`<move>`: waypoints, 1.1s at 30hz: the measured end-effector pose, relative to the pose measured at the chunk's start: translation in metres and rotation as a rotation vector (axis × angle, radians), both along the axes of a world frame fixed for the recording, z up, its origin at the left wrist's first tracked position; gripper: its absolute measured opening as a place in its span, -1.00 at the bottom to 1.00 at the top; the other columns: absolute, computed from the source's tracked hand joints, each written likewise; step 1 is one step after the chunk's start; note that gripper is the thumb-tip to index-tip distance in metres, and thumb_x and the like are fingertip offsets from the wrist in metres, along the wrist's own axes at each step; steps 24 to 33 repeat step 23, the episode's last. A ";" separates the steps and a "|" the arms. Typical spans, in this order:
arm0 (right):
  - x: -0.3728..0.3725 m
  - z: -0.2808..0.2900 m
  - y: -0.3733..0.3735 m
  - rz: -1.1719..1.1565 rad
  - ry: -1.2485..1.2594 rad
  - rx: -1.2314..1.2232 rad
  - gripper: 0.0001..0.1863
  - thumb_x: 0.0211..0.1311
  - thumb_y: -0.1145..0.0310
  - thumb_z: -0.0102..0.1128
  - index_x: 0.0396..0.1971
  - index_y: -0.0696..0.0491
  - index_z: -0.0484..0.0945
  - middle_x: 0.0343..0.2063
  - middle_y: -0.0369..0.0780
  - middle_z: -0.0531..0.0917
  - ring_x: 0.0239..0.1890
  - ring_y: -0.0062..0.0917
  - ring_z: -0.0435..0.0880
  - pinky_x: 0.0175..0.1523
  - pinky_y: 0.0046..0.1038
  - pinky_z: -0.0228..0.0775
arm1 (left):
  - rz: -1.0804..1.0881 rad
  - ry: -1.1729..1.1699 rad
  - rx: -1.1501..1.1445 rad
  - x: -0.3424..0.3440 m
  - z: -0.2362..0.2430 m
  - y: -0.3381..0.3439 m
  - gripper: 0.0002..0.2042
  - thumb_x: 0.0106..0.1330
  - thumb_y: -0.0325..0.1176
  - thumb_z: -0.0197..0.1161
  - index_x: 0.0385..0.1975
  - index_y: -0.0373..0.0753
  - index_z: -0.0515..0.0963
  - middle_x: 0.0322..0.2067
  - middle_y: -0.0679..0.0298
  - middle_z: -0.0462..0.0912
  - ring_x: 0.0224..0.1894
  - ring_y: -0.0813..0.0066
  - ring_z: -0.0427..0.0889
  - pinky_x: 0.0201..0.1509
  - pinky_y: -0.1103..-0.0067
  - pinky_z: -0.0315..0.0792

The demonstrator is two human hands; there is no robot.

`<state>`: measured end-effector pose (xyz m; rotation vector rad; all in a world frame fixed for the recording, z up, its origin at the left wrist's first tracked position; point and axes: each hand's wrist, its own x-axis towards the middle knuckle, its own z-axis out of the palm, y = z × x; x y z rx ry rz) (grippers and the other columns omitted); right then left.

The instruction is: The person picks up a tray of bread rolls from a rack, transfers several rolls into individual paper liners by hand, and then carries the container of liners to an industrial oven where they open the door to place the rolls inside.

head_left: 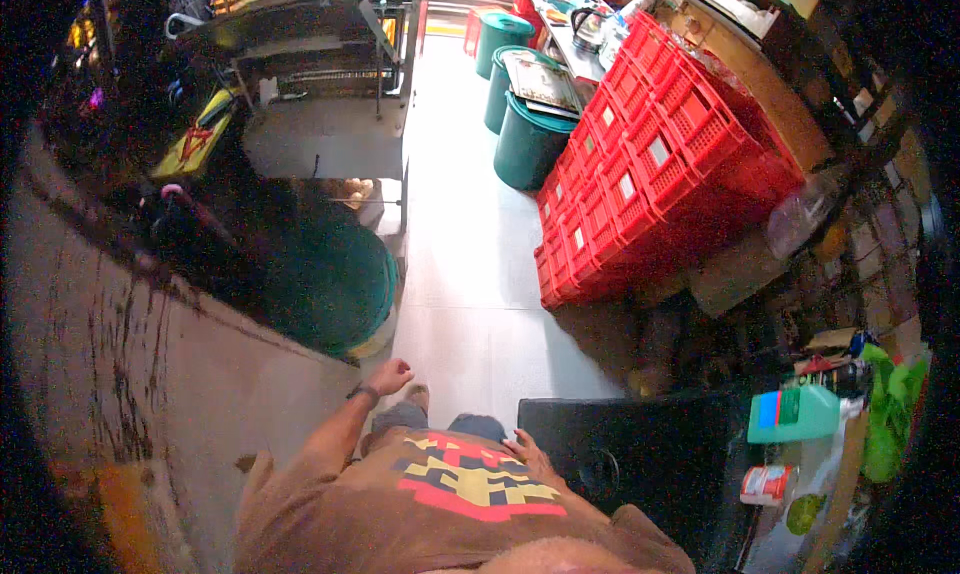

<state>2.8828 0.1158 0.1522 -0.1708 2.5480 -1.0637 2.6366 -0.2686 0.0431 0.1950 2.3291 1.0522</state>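
Note:
My left hand (pixel 390 376) hangs ahead of my body with its fingers curled in, and nothing shows in it. A dark band circles that wrist. Just beyond that hand stands a large dark green barrel (pixel 372 284), apart from it. Close to my right side, my right hand (pixel 530 454) hangs low with its fingers partly spread and holds nothing that I can see. Nearest to it is a black box-like unit (pixel 560 434); whether they touch, I cannot tell.
Stacked red plastic crates (pixel 640 154) line the right side, with green bins (pixel 530 149) beyond them. A pale tiled floor (pixel 460 264) runs ahead. A metal workbench (pixel 325 139) stands left. On the right sit a green jug (pixel 795 414), a red-and-white container (pixel 767 485) and a green bag (pixel 885 414).

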 end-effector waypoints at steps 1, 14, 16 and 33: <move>-0.024 0.021 -0.007 -0.037 -0.112 0.010 -0.41 0.11 0.35 0.21 0.23 -0.06 0.47 0.37 0.00 0.19 0.18 0.00 0.48 0.29 -0.19 0.38 | -0.002 -0.016 -0.007 -0.023 0.007 0.006 -0.56 0.24 -0.04 0.28 -0.07 -0.29 0.59 -0.14 0.04 0.70 -0.04 0.17 0.67 0.04 0.36 0.53; -0.267 -0.037 0.085 0.060 -0.041 0.049 -0.64 0.42 0.16 -0.05 -0.21 0.17 0.58 0.00 0.09 0.54 -0.02 -0.03 0.58 0.09 -0.16 0.43 | -0.022 -0.044 -0.134 -0.240 0.009 0.069 -0.59 0.20 -0.06 0.27 -0.12 -0.27 0.64 -0.11 0.02 0.71 -0.03 0.13 0.68 0.06 0.34 0.53; -0.316 -0.049 0.108 0.313 0.374 0.131 -0.60 0.40 0.14 0.00 -0.15 0.22 0.58 -0.04 0.13 0.56 -0.07 -0.03 0.60 0.03 -0.18 0.46 | 0.002 -0.038 -0.167 -0.275 0.040 0.095 -0.60 0.18 -0.06 0.26 -0.15 -0.26 0.66 -0.15 0.02 0.72 -0.06 0.13 0.69 0.05 0.34 0.54; -0.471 -0.041 0.140 -0.179 -0.229 -0.019 -0.16 0.11 0.01 0.38 0.29 0.19 0.30 -0.10 0.12 0.62 -0.14 -0.13 0.63 0.00 -0.24 0.45 | 0.014 0.015 -0.081 -0.399 0.077 0.171 -0.61 0.18 -0.08 0.27 -0.14 -0.25 0.66 -0.18 0.01 0.72 -0.06 0.16 0.69 0.03 0.37 0.52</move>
